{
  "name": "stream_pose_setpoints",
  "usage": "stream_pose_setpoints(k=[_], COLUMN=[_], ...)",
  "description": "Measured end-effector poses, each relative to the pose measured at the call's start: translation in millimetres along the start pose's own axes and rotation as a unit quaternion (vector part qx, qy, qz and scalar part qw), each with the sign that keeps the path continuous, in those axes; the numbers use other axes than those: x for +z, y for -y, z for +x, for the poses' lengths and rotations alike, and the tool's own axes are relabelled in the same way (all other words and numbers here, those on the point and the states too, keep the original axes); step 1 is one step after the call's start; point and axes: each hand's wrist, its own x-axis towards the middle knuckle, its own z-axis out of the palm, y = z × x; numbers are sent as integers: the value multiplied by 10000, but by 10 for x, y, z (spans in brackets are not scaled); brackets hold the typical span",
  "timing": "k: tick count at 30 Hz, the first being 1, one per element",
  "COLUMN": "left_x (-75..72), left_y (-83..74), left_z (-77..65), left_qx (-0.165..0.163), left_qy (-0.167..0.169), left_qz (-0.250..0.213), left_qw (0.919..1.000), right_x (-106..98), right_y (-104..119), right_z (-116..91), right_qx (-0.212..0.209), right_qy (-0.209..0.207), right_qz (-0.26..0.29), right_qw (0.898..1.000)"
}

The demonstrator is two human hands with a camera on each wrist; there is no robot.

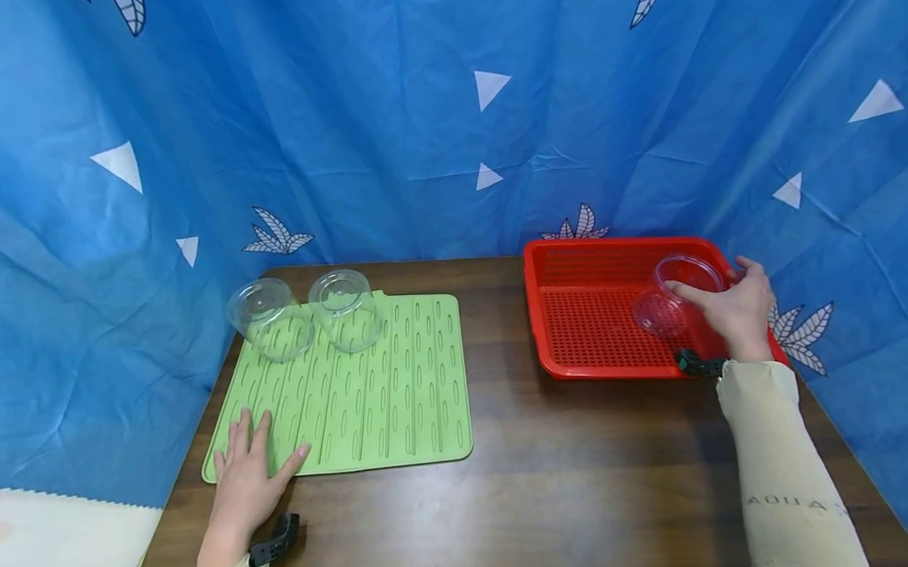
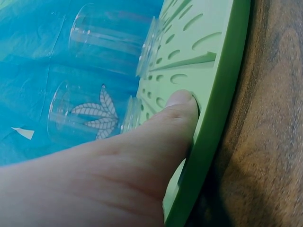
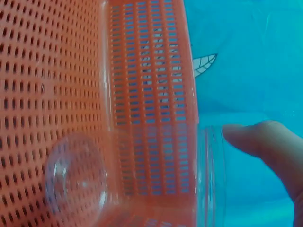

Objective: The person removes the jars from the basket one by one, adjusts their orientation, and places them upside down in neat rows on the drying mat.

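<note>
My right hand [image 1: 740,311] is at the right end of a red plastic basket [image 1: 543,330]. It holds a clear plastic jar [image 1: 659,314] by the rim, mouth up, inside the basket. The thumb [image 3: 258,137] lies against the rim; in the right wrist view the other fingers are out of sight. My left hand [image 1: 245,487] rests with spread fingers on the near left corner of a light green ridged mat [image 1: 398,402]. Two more clear jars, a left one [image 1: 275,323] and a right one [image 1: 350,316], stand mouth down at the mat's far left.
A brown wooden table [image 1: 506,482] lies under the mat and basket. Blue patterned curtain [image 1: 433,126] hangs behind and along both sides, close to the basket's far edge. The basket has slotted walls and floor.
</note>
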Motion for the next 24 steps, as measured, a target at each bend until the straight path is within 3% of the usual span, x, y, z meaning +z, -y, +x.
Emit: stream_pose_setpoints(k=[8, 16, 24], left_x=[-3, -2, -8], left_y=[20, 2, -10], left_z=[4, 5, -5], left_qx=[-102, -41, -51], left_qy=[129, 64, 58], left_qz=[38, 16, 53], left_qw=[9999, 10000, 10000], right_x=[-20, -32, -41], right_y=[-22, -43, -90], right_z=[5, 14, 47], right_qx=[-131, 202, 87], right_qy=[753, 790, 881], right_qz=[-221, -224, -242], right_qw=[9968, 9964, 9958])
